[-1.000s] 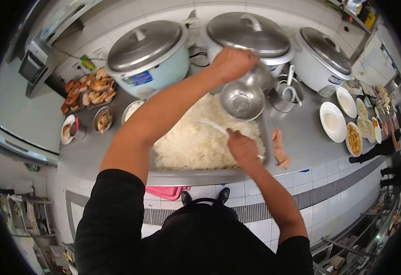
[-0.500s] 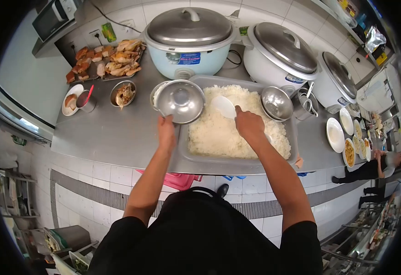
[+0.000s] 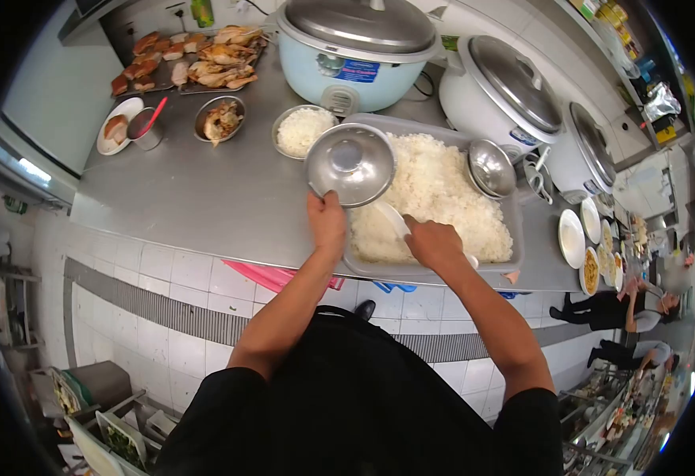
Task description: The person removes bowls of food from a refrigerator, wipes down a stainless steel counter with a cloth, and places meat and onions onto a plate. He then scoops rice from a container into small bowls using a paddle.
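Note:
My left hand (image 3: 328,222) grips the near rim of a steel bowl (image 3: 351,165), tilted so that its bare inside faces me. The bowl hangs over the left side of a grey tub (image 3: 442,277) of cooked rice (image 3: 450,190). In my right hand (image 3: 436,244) is a white rice paddle (image 3: 393,219), its blade in the rice just below the bowl. Another steel bowl, filled with rice (image 3: 304,131), stands on the counter left of the tub. Stacked steel bowls (image 3: 490,168) rest at the tub's right side, on the rice.
Large rice cookers (image 3: 355,71) line the back wall. Roasted meat (image 3: 224,62) lies on a tray at back left, near a bowl of meat pieces (image 3: 221,120) and a metal cup (image 3: 148,135). White plates (image 3: 571,238) stand at right. Two people (image 3: 613,309) are farther off.
My left hand and its bowl have moved right, over the tub, uncovering the rice-filled bowl. The paddle has moved down toward the tub's near side. The whole view has shifted slightly.

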